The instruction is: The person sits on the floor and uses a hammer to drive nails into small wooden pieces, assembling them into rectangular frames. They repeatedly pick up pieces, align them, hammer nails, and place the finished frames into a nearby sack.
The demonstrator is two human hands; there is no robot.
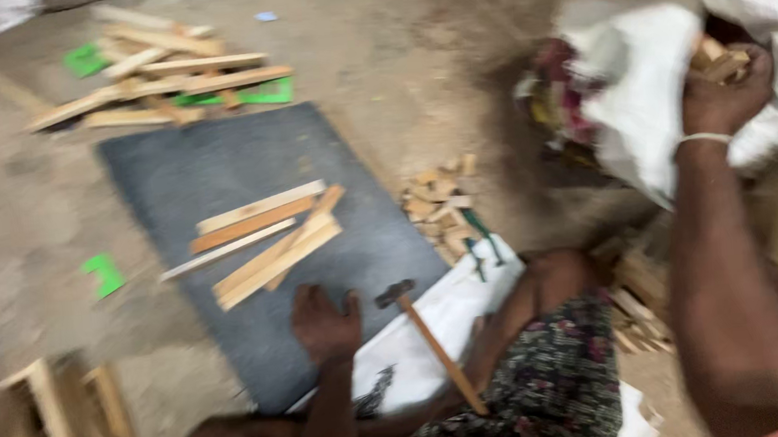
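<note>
One hammer (430,343); one dark slab (194,168) — about six wooden strips (267,232) on it; one white sack (644,82).

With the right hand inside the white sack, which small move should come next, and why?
Probably draw the right hand out of the white sack with its small wood pieces. It already grips them, while the left hand rests flat on the dark mat.

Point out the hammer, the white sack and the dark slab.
hammer (434,345): head view, middle of its wooden handle.
white sack (640,91): head view, its front cloth wall.
dark slab (220,157): head view, bare upper surface.
</note>
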